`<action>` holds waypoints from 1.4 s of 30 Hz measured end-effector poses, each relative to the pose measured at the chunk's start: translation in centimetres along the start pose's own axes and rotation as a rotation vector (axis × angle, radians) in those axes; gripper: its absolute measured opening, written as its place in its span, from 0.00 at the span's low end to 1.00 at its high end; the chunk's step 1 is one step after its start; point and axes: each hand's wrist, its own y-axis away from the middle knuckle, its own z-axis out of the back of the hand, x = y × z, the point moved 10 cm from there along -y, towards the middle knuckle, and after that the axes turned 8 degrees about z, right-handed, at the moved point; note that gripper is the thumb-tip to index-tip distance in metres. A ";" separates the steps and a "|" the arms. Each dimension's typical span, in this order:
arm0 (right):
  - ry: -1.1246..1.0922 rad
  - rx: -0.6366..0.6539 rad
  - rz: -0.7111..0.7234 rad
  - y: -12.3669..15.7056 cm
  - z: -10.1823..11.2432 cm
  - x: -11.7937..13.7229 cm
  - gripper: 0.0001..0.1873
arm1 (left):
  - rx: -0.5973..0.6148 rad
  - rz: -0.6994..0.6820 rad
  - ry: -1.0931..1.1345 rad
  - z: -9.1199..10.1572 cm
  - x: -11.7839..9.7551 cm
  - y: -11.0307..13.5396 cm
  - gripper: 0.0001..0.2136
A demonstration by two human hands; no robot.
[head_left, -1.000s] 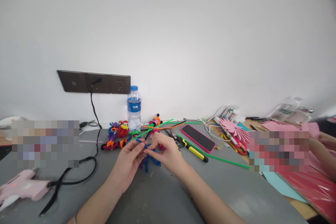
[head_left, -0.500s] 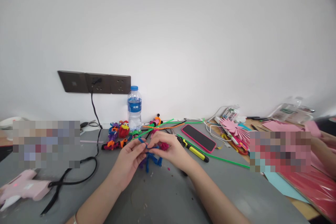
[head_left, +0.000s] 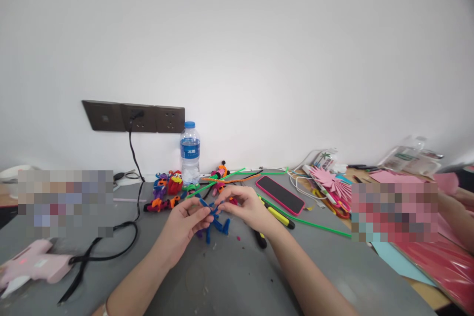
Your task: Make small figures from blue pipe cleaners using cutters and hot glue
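A blue pipe-cleaner figure (head_left: 218, 226) hangs between my hands, its bent blue limbs pointing down above the grey table. My left hand (head_left: 183, 219) is closed, thumb and fingers pinching the figure's upper part. From the other side, my right hand (head_left: 246, 207) pinches a blue strand at its top with thumb and forefinger. Some purple shows low beside the left fingers. Just behind the hands lie small pipe-cleaner figures, among them a purple-and-orange one (head_left: 160, 185) and a red one (head_left: 175, 183). Fingers hide part of the blue piece.
A water bottle (head_left: 190, 153) stands by the wall. Right of my hands lie a pink-cased phone (head_left: 280, 195), a yellow-and-black handle (head_left: 280, 217) and a green pipe cleaner (head_left: 322, 227). A pink glue gun (head_left: 40, 262) with a black cord lies left. Another person's hand (head_left: 457, 207) is far right.
My right hand has shifted slightly right and its fingers have drawn away from the left ones. More of the blue strand and the black handle below now shows.
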 end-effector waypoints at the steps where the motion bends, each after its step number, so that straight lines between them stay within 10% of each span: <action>1: 0.004 0.003 0.011 0.0 0.1 0.1 0.06 | 0.017 0.008 -0.031 -0.2 0.0 0.1 0.17; 15: -0.020 0.078 -0.004 -0.1 0.3 0.2 0.06 | -0.037 -0.011 0.086 -0.3 -0.3 0.4 0.22; 27: -0.132 0.134 -0.099 0.1 -0.7 -0.3 0.09 | 0.115 -0.033 -0.230 -1.8 -0.5 0.6 0.18; 42: -0.064 0.089 -0.111 0.1 0.0 -0.8 0.09 | 0.073 -0.037 0.018 -1.3 -0.5 0.8 0.15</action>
